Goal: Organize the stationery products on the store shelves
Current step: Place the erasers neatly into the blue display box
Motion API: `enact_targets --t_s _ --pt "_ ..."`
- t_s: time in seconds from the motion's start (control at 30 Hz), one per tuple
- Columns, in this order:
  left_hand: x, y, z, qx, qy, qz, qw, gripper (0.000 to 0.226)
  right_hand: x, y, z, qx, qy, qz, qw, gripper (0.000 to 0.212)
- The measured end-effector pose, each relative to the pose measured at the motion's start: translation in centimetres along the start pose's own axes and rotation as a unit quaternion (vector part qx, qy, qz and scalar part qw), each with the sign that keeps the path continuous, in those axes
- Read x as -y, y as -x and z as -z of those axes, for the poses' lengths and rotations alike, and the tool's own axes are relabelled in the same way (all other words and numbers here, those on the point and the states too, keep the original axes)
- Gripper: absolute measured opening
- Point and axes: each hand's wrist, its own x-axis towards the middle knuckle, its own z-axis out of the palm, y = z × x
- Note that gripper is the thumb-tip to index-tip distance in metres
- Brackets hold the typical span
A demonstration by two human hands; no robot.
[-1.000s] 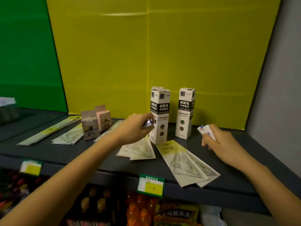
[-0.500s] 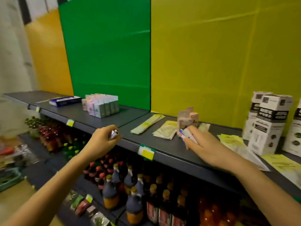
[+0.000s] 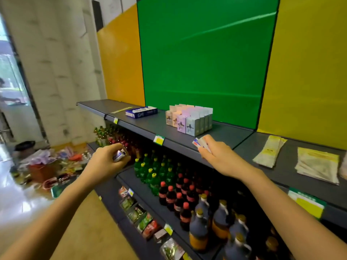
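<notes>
Head view shows my left hand (image 3: pixel 108 159) closed around a small packet (image 3: pixel 119 155) out in front of the shelf (image 3: pixel 169 126), and my right hand (image 3: pixel 216 156) pinching flat white packs (image 3: pixel 200 143) over its front edge. They look light, stiff and slick; I'd grip across the flat faces.

shelf (image 3: pixel 221 135): matt grey metal | pastel boxes (image 3: pixel 189 119): card | bottles (image 3: pixel 180 196): glossy plastic

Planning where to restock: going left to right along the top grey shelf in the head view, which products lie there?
Flat blue-and-white box → block of pastel upright boxes → narrow yellowish clear packets → stack of wide clear packets.
</notes>
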Motion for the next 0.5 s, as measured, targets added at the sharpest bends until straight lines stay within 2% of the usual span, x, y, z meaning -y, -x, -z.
enact_targets --t_s 0.17,0.43,0.5 --pt "6.8 -2.7 -0.2 -0.016 -0.009 0.021 1.0 0.013 2.3 -8.1 -3.9 0.026 0.021 0.028 0.999 0.017" --pt "17.1 -12.7 -0.8 -0.008 -0.019 0.041 0.999 0.013 4.3 -23.1 -9.4 0.013 -0.016 0.034 0.999 0.015" --pt "19.4 -15.4 -0.6 -0.005 -0.023 0.043 0.999 0.012 4.7 -26.6 -10.3 0.006 -0.019 0.029 0.999 0.021"
